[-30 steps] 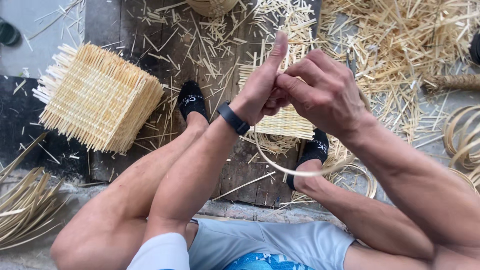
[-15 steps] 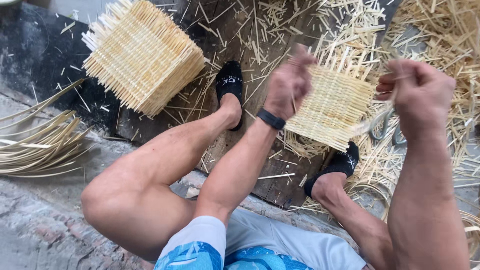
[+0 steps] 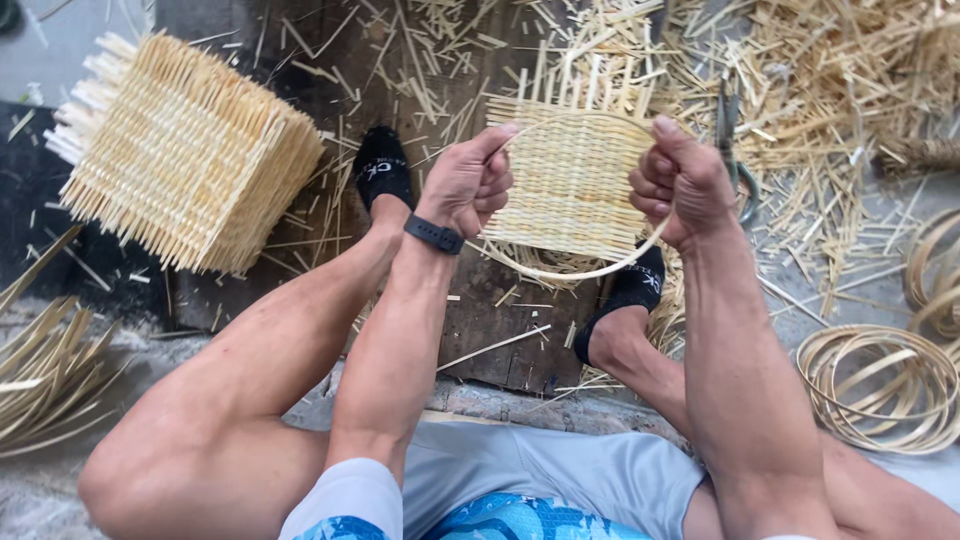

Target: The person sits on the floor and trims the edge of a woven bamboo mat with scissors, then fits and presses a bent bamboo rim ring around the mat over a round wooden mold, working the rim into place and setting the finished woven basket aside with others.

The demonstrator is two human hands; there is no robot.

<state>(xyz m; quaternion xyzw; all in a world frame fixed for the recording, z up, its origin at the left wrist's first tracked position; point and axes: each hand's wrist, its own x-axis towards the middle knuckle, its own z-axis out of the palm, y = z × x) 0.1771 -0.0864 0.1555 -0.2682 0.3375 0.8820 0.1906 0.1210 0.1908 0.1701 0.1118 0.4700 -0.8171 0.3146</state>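
A thin pale cane strip (image 3: 590, 270) curves into a loop between my two hands. My left hand (image 3: 468, 182), with a black band on its wrist, pinches one side of the loop. My right hand (image 3: 682, 180) grips the other side, thumb up. Behind the loop a small flat woven mat (image 3: 570, 180) with loose upright ends lies on the dark wooden board (image 3: 500, 330), between my two feet in black socks.
A stack of woven square mats (image 3: 185, 150) sits at the upper left. Scissors (image 3: 730, 130) lie among straw offcuts at the right. Coiled cane rings (image 3: 880, 385) rest at the right, and a bundle of cane strips (image 3: 45, 370) at the left.
My hands have moved apart and then settled with the cane strip bent into a loop between them. The camera view has shifted back toward the mat.
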